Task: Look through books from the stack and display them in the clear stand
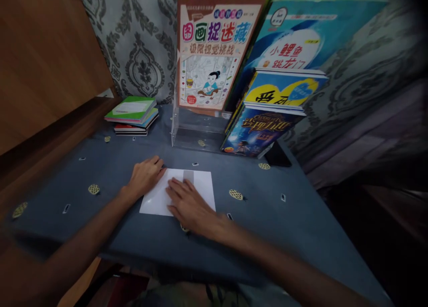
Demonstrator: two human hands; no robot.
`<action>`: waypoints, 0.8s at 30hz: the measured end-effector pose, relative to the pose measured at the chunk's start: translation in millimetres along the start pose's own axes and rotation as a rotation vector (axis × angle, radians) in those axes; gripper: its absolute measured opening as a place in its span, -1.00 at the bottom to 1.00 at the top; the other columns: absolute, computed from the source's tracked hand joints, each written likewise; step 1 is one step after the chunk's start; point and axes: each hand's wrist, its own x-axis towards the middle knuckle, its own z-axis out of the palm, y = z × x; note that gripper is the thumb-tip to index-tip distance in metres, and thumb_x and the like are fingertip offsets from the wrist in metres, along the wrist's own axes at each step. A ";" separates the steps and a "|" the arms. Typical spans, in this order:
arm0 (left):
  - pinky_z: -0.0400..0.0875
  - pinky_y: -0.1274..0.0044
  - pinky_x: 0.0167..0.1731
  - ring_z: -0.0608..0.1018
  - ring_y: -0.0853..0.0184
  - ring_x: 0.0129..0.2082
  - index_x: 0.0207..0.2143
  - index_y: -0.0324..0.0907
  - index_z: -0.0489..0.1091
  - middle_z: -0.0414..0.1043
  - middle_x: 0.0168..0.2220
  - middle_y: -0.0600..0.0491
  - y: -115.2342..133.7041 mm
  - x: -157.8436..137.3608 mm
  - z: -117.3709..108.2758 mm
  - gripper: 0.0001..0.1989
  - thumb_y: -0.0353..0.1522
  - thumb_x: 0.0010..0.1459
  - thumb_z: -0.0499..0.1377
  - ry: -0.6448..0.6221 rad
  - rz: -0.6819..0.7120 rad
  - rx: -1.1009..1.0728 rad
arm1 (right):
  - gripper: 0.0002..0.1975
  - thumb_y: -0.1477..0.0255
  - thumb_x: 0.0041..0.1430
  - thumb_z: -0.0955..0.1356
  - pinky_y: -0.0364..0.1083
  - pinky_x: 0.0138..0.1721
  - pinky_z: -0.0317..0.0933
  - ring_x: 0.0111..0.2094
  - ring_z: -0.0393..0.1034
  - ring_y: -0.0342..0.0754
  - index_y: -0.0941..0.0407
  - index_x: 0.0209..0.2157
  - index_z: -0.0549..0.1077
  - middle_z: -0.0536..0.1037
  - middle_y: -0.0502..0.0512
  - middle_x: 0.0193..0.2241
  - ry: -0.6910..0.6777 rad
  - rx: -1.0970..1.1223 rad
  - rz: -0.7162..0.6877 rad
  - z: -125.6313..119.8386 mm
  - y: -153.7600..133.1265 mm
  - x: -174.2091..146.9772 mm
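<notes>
A dark patterned backdrop [143, 70] is seen beyond both hands, and a wooden panel [43, 57] is set well to the left of them. Below the hands, the table is covered by a blue-grey cloth [301, 222] printed with small yellow and white motifs. On it a white sheet [205, 197] is laid flat, directly beneath the right hand [190, 204] and just to the right of the left hand [147, 175]. The sheet is pressed by the right hand, palm down, with the fingers extended and nothing enclosed by them. By the left hand, its fingers bent, the sheet's left edge is met near the far corner; whether that edge is pinched cannot be told. A grey rectangular patch [188, 176] is seen on the sheet, just beyond the right fingertips. Farther out, beyond the left hand and to its left, a small stack of books [130, 113] is placed. Beyond the right hand, a clear rack [197, 135] is stood, in which upright picture books [217, 52] are held in tiers. To the right of that rack, a dark flat object [278, 155] is partly hidden.
</notes>
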 end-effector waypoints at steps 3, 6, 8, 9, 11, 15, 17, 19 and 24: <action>0.31 0.50 -0.41 0.56 0.21 -0.18 -0.17 -0.15 0.42 0.44 -0.13 -0.05 -0.8 -1.6 1.2 -0.73 -0.27 0.40 -0.04 -0.005 0.007 0.016 | -0.46 0.30 0.40 0.21 0.25 0.36 -0.04 0.39 -0.01 0.21 0.34 0.27 0.22 0.23 0.45 0.31 -0.014 0.011 0.031 12.5 -12.0 24.7; 0.31 0.51 -0.41 0.55 0.21 -0.18 -0.15 -0.14 0.40 0.42 -0.12 -0.04 0.3 -2.4 0.5 -0.73 -0.28 0.40 -0.07 -0.018 0.006 0.024 | -0.38 0.23 0.39 0.23 0.27 0.37 -0.09 0.39 -0.05 0.25 0.41 0.28 0.19 0.19 0.52 0.32 -0.043 -0.004 0.099 13.4 -2.6 28.1; 0.32 0.51 -0.39 0.54 0.21 -0.16 -0.13 -0.14 0.40 0.41 -0.10 -0.05 2.1 -2.4 -0.7 -0.74 -0.29 0.40 -0.07 -0.038 -0.002 0.020 | -0.38 0.22 0.39 0.22 0.28 0.36 -0.08 0.39 -0.04 0.25 0.41 0.28 0.20 0.19 0.52 0.31 -0.056 -0.024 0.151 8.6 11.5 14.8; 0.33 0.51 -0.37 0.54 0.20 -0.15 -0.13 -0.14 0.40 0.41 -0.10 -0.05 3.0 -2.3 -1.3 -0.74 -0.30 0.40 -0.06 -0.048 -0.005 0.015 | -0.39 0.23 0.40 0.22 0.28 0.35 -0.06 0.38 -0.01 0.24 0.40 0.27 0.21 0.21 0.52 0.31 -0.056 -0.038 0.181 5.1 19.8 4.5; 0.34 0.49 -0.34 0.52 0.19 -0.12 -0.12 -0.16 0.40 0.41 -0.09 -0.07 3.6 -2.1 -2.3 -0.74 -0.31 0.40 -0.06 -0.061 -0.007 0.005 | -0.43 0.26 0.41 0.19 0.29 0.35 -0.05 0.37 0.04 0.21 0.34 0.28 0.22 0.24 0.46 0.30 -0.028 -0.073 0.247 -2.8 36.9 -19.4; 0.37 0.46 -0.34 0.50 0.13 -0.09 -0.13 -0.21 0.42 0.43 -0.10 -0.11 2.0 -2.4 -4.9 -0.71 -0.31 0.40 -0.06 -0.037 0.014 0.019 | -0.49 0.31 0.43 0.12 0.33 0.32 -0.03 0.33 0.14 0.18 0.28 0.26 0.27 0.30 0.40 0.28 0.066 -0.111 0.339 -15.0 60.2 -56.0; 0.39 0.43 -0.32 0.50 0.11 -0.09 -0.15 -0.23 0.44 0.46 -0.12 -0.13 5.3 -3.2 -7.6 -0.72 -0.35 0.39 -0.06 -0.004 0.037 0.061 | -0.50 0.31 0.43 0.12 0.32 0.32 -0.02 0.31 0.18 0.17 0.26 0.25 0.30 0.33 0.37 0.26 0.089 -0.129 0.354 -16.6 62.7 -61.8; 0.41 0.39 -0.23 0.50 0.11 -0.08 -0.15 -0.23 0.45 0.49 -0.14 -0.12 16.4 -5.2 -10.1 -0.72 -0.42 0.38 -0.06 0.029 0.090 0.081 | -0.51 0.30 0.42 0.14 0.32 0.30 0.00 0.29 0.21 0.18 0.26 0.22 0.33 0.36 0.37 0.24 0.093 -0.160 0.371 -15.9 61.4 -61.1; 0.36 0.36 0.07 0.47 0.19 0.13 0.12 -0.20 0.38 0.44 0.15 -0.10 67.9 -15.7 -2.0 -0.67 -0.35 0.40 -0.02 0.101 0.420 -0.150 | -0.51 0.29 0.41 0.15 0.37 0.25 0.03 0.26 0.24 0.21 0.26 0.21 0.35 0.40 0.36 0.21 0.111 -0.224 0.368 -12.1 59.6 -55.5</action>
